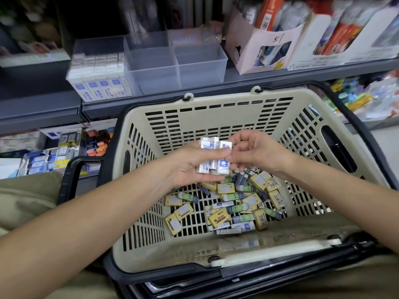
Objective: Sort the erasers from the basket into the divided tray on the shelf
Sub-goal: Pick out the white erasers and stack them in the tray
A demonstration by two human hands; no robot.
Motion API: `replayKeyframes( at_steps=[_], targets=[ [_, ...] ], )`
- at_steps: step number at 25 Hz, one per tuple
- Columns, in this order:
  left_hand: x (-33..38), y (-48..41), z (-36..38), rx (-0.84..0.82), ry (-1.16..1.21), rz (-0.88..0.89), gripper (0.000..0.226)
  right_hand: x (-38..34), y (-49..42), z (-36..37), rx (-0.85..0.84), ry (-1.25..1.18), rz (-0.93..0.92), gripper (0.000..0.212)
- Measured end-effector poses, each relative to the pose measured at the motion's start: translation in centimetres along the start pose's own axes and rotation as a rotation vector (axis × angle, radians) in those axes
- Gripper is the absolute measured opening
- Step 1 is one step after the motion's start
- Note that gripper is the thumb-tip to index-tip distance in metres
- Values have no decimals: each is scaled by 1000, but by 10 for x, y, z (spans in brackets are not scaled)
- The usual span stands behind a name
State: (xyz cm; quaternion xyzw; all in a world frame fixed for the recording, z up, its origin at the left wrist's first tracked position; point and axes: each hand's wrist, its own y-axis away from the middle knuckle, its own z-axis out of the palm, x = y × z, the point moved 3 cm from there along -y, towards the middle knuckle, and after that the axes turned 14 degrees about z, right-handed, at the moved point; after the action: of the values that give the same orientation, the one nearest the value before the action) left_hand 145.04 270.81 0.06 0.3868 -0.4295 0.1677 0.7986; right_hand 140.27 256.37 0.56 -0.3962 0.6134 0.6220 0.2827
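Observation:
A beige slotted basket [216, 100] sits in front of me, its floor strewn with several yellow, green and dark blue erasers [235, 203]. Above them my left hand [190, 167] grips a bundle of white-and-blue erasers [213, 156]. My right hand [257, 152] pinches the right side of that same bundle with fingertips and thumb. On the grey shelf behind stands the clear divided tray [151, 61]. Its left compartment is packed with white-and-blue erasers [99, 76]; the middle and right compartments look empty.
A pink cardboard box [259, 46] with packaged goods stands right of the tray, with more boxes beyond it. The lower shelf at left holds small stationery boxes [64, 147]. The basket's black handles [71, 175] lie folded outward at both sides.

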Motion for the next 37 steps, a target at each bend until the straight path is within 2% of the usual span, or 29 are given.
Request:
replayKeyframes(
  at_steps=[2, 5, 6, 8, 10, 12, 16, 18, 21, 24, 26, 29, 33, 37],
  targets=[
    [-2, 0, -1, -7, -39, 1, 51, 0, -1, 2, -19, -5, -6, 29],
    [-2, -1, -7, 27, -92, 23, 35, 13, -6, -6, -61, -37, 56, 34],
    [-2, -2, -10, 47, -113, 40, 31, 24, -7, -8, -63, 76, 102, 28],
    [-2, -3, -14, 69, -135, 62, 28, 61, -10, -1, -140, 585, 200, 14],
    [-2, -1, -15, 52, -154, 68, 28, 102, -14, 15, -330, 974, 296, 20],
    [-2, 0, -12, 32, -167, 64, 26, 121, -17, 27, -414, 1131, 331, 29],
    [-1, -2, -12, 24, -153, 65, 25, 125, -19, 34, -448, 1405, 183, 40],
    [-1, -3, -12, 20, -141, 71, 26, 127, -17, 37, -461, 1526, 145, 39],
    [-1, -3, -12, 18, -147, 69, 27, 128, -16, 40, -449, 1552, 131, 24],
    [-2, -2, -13, 26, -148, 67, 27, 124, -17, 34, -442, 1442, 212, 12],
    [-2, -3, -13, 25, -153, 65, 27, 117, -22, 27, -368, 1281, 271, 10],
    [-2, -3, -12, 25, -159, 62, 24, 106, -30, 22, -223, 1129, 237, 22],
    [-4, -3, -11, 21, -164, 55, 26, 121, -27, 41, -253, 1338, 106, 18],
    [-3, -4, -14, 27, -146, 68, 28, 124, -25, 43, -213, 1481, 85, 22]
  ],
)
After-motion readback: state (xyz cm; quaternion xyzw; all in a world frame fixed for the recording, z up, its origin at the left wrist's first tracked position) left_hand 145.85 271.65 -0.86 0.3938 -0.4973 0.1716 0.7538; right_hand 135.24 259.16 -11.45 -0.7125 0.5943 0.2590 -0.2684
